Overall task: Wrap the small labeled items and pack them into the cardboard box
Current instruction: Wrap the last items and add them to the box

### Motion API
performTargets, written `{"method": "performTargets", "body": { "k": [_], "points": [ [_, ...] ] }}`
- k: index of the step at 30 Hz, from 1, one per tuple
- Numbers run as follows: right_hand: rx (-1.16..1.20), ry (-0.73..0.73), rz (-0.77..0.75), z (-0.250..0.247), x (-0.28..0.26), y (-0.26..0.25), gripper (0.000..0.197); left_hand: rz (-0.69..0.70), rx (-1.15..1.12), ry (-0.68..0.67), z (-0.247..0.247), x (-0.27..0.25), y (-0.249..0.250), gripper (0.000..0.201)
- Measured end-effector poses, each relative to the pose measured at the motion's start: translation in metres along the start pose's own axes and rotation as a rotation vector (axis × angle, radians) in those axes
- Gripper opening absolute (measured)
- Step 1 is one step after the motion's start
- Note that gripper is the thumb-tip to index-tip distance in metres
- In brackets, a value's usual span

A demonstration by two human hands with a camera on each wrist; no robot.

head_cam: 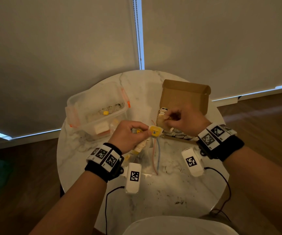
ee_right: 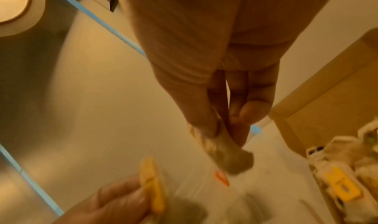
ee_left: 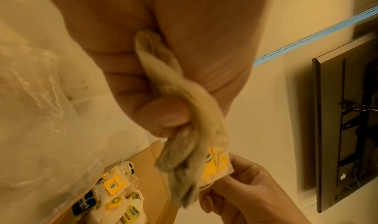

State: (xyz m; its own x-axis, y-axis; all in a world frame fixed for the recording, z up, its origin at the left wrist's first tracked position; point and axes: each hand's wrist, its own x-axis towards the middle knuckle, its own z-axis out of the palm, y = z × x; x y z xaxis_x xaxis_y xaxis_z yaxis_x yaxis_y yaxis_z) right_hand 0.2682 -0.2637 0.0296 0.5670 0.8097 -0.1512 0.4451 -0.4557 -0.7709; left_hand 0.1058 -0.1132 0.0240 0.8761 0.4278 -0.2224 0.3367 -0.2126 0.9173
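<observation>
Pale roller blinds [head_cam: 60,48] fill the back of the room, with a bead chain [head_cam: 137,31] hanging at the gap between them and dark wood floor [head_cam: 18,175] showing below. A round white marble table [head_cam: 170,189], flecked with dark crumbs, carries a clear plastic tub [head_cam: 92,106] with orange clips on the left and an open cardboard box [head_cam: 184,99] on the right, its lid standing up and rows of wrapped, labeled tea bags [ee_left: 120,193] packed inside. In front of the box, the left hand [head_cam: 130,134] is curled around a bundle of tea bags [ee_left: 196,130] with a yellow tag [head_cam: 155,131]. The right hand [head_cam: 186,119] pinches a small greyish tea bag [ee_right: 231,156] between thumb and fingertips just above the box's near edge.
</observation>
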Motion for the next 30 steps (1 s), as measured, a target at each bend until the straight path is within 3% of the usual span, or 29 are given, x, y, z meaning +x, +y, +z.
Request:
{"method": "performTargets", "body": {
  "k": [5,8,11,15,18,20,23,26,30],
  "points": [
    [0.28,-0.133,-0.069,0.014,-0.003,-0.012,0.01,0.016,0.022,0.061,0.004,0.004,-0.002,0.01],
    [0.161,-0.14,-0.066,0.015,-0.001,-0.013,0.01,0.006,0.01,0.069,0.006,0.004,-0.004,0.007],
    [0.106,-0.047,0.065,-0.004,0.009,-0.005,0.009,-0.023,-0.015,0.106,0.006,0.006,-0.008,0.006],
    [0.047,0.104,0.136,-0.039,0.033,0.025,0.014,-0.031,-0.035,0.154,0.005,0.008,-0.013,0.006],
    [-0.173,0.13,0.214,-0.045,0.051,0.061,0.009,-0.024,-0.038,0.149,0.006,0.009,-0.014,0.006],
    [-0.297,0.097,0.289,-0.042,0.061,0.086,0.002,-0.032,-0.042,0.146,0.007,0.01,-0.015,0.006],
    [-0.313,0.005,0.365,-0.028,0.076,0.103,0.013,-0.051,-0.047,0.152,0.008,0.012,-0.02,0.014],
    [-0.343,-0.084,0.342,-0.007,0.091,0.097,0.021,-0.058,-0.049,0.15,0.009,0.014,-0.023,0.015],
    [-0.55,-0.239,0.329,0.014,0.109,0.095,0.026,-0.037,-0.049,0.156,0.008,0.015,-0.022,0.014]
  ]
}}
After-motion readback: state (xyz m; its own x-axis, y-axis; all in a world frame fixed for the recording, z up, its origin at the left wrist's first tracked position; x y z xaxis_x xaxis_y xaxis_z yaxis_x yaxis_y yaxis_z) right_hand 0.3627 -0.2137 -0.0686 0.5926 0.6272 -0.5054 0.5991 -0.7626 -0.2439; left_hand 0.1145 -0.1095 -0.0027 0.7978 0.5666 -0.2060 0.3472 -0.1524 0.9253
